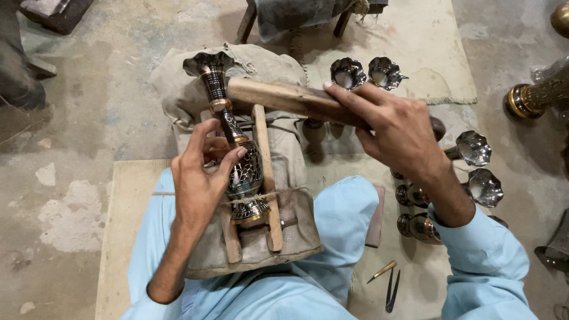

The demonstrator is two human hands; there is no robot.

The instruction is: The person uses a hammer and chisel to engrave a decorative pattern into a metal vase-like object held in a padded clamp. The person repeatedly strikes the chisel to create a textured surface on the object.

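Here, left hand (198, 178) steadying vase (237, 160), right hand (394, 127) gripping mallet (284, 98)

The person sits with both arms reaching forward. The left hand (204, 172) is curled, palm down, thumb and fingers wrapped around something, the bare forearm slanting back toward the body. The right hand (394, 127) is raised higher and further out, fingers pointing left and closed in a grip, index finger stretched along the top. The right wrist bends down into a light blue sleeve (483, 255) at the forearm.
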